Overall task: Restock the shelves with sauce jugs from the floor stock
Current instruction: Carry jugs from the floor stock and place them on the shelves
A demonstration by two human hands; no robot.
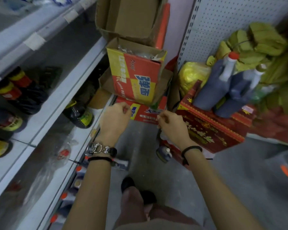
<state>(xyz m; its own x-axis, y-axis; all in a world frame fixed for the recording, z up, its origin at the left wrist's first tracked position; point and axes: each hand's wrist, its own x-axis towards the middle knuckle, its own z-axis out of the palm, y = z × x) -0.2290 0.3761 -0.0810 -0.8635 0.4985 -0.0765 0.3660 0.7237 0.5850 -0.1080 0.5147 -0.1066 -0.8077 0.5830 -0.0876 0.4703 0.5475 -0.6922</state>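
Both my hands hang over the aisle floor with loosely curled fingers and hold nothing. My left hand (114,117) is beside the shelf edge. My right hand (170,122) is above a dark sauce jug (164,154) with a white cap lying on the floor. Two tall dark sauce jugs (211,85) with white necks stand on a red carton (211,130) at the right. On the white shelf (76,90) at the left, a dark jug with a green label (79,114) lies on its side, and dark bottles with red and yellow labels (15,87) fill the row further left.
A yellow and red cardboard box (136,75) sits on stacked boxes straight ahead, with an open brown box (131,17) above it. Green packets (263,40) and a yellow bag (193,75) pile against the pegboard at the right. My foot (128,183) stands on the grey floor.
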